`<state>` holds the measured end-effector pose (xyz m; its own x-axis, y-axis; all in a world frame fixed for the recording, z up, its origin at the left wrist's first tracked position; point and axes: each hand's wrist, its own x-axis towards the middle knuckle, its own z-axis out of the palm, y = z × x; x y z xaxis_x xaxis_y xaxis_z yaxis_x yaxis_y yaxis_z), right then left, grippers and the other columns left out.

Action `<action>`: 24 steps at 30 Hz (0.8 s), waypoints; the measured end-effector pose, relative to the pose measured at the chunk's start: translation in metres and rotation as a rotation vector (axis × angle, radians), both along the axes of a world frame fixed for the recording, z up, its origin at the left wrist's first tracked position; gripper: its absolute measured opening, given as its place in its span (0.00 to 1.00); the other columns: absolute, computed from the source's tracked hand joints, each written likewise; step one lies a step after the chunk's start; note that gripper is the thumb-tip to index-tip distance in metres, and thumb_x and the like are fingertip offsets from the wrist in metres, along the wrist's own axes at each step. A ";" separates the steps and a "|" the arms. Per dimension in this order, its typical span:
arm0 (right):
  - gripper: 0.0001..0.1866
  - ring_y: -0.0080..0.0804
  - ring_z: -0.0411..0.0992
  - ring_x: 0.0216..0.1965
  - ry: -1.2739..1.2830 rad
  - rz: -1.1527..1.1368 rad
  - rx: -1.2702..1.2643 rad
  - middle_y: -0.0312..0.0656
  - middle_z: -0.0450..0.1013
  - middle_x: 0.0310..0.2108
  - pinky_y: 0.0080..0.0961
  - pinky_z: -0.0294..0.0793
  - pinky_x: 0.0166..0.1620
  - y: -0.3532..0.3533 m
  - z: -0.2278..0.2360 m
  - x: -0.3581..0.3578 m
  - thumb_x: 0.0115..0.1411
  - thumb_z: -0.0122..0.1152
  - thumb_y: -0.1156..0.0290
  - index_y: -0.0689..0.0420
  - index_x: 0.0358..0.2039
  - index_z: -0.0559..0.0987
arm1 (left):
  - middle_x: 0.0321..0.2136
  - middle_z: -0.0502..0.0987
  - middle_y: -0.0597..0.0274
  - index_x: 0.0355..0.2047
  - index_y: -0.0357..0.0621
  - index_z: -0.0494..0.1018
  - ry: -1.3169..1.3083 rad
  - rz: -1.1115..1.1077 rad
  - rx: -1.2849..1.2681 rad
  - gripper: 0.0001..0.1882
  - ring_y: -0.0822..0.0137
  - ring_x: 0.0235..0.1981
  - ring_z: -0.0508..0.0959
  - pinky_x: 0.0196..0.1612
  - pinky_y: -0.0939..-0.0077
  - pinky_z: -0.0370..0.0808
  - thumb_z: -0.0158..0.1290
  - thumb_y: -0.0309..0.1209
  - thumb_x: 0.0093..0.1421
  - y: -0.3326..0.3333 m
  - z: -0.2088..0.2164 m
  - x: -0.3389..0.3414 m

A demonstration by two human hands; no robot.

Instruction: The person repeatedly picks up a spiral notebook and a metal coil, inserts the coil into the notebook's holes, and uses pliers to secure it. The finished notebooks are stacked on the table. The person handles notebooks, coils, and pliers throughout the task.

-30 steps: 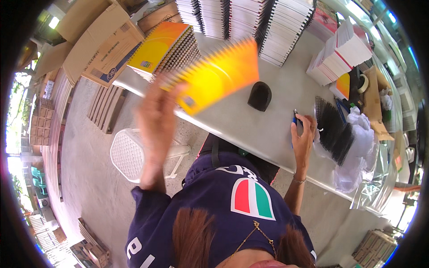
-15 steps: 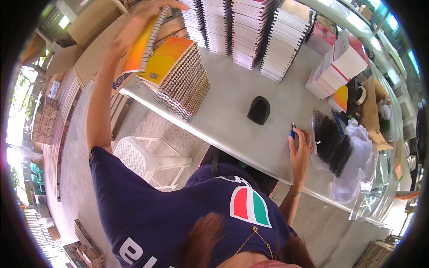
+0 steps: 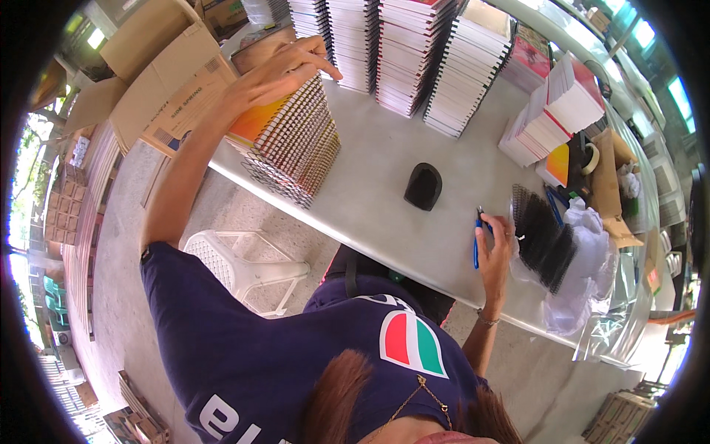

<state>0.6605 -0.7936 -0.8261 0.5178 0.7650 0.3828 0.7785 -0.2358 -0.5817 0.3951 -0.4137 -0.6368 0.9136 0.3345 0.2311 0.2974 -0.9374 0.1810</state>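
Note:
At the left of the table rises a stack of spiral-bound notebooks point(image 3: 303, 140) with orange and yellow covers, their wire coils turned toward me. My left hand point(image 3: 277, 78) lies over the top of it with fingers stretched out, hiding much of the upper cover. In my right hand point(image 3: 495, 244), near the table's front edge, is a pair of blue-handled pliers point(image 3: 477, 240), jaws pointing away from me. Beside that hand lies a bundle of black binding coils point(image 3: 543, 237) on crumpled white plastic point(image 3: 580, 288). A black rounded pad point(image 3: 424, 186) rests between my hands.
Tall stacks of spiral-bound books point(image 3: 414, 55) line the far side of the grey table point(image 3: 377, 185). White books point(image 3: 551, 111) stand at the right near an opened carton point(image 3: 610, 185). Cardboard boxes point(image 3: 174, 89) sit at the far left, a white stool point(image 3: 244, 263) below the table.
My left hand has come down with the notebook it held raised, which now lies on the stack. The pliers in my right hand have turned and show more of their handles.

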 end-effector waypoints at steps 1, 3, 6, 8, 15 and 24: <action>0.13 0.43 0.69 0.53 0.018 0.013 0.037 0.46 0.71 0.49 0.36 0.64 0.58 0.000 0.006 0.005 0.64 0.59 0.71 0.58 0.48 0.77 | 0.36 0.70 0.59 0.46 0.47 0.82 0.016 -0.020 0.018 0.18 0.64 0.40 0.71 0.50 0.66 0.67 0.42 0.28 0.65 0.001 0.000 0.000; 0.12 0.44 0.70 0.52 0.004 0.004 0.080 0.47 0.72 0.48 0.35 0.66 0.57 -0.003 0.011 0.022 0.63 0.60 0.73 0.59 0.47 0.78 | 0.37 0.70 0.59 0.48 0.47 0.81 0.045 -0.072 0.056 0.18 0.62 0.42 0.72 0.52 0.64 0.67 0.42 0.29 0.66 0.002 0.004 0.003; 0.10 0.43 0.71 0.51 -0.077 -0.093 0.120 0.47 0.73 0.47 0.34 0.67 0.57 -0.007 0.022 0.055 0.62 0.61 0.75 0.60 0.45 0.79 | 0.39 0.71 0.58 0.49 0.47 0.80 0.021 -0.092 0.068 0.18 0.62 0.43 0.72 0.53 0.64 0.66 0.42 0.29 0.66 0.006 0.007 0.005; 0.10 0.44 0.71 0.51 -0.057 -0.096 0.185 0.47 0.74 0.46 0.32 0.67 0.57 0.014 0.031 0.083 0.63 0.60 0.74 0.60 0.45 0.80 | 0.40 0.71 0.58 0.50 0.47 0.79 -0.013 0.009 0.035 0.18 0.62 0.44 0.72 0.53 0.63 0.66 0.42 0.29 0.67 -0.007 0.019 -0.018; 0.21 0.53 0.70 0.53 -0.360 -0.237 0.251 0.53 0.72 0.49 0.37 0.68 0.58 0.033 0.040 0.199 0.53 0.66 0.80 0.59 0.49 0.78 | 0.46 0.73 0.54 0.53 0.43 0.77 -0.261 0.073 0.252 0.18 0.57 0.50 0.74 0.55 0.64 0.67 0.43 0.28 0.66 -0.106 0.059 -0.002; 0.15 0.49 0.76 0.47 -0.444 -0.274 -0.109 0.50 0.78 0.42 0.40 0.76 0.50 0.041 0.004 0.226 0.55 0.61 0.79 0.58 0.44 0.80 | 0.35 0.76 0.54 0.49 0.43 0.79 -0.318 -0.243 -0.624 0.15 0.58 0.36 0.76 0.46 0.66 0.72 0.53 0.30 0.63 -0.194 -0.024 0.055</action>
<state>0.8863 -0.7524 -0.8217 0.5107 0.6718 0.5365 0.8454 -0.5061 -0.1710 0.4503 -0.6074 -0.6613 0.8995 0.2867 0.3298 -0.0612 -0.6647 0.7446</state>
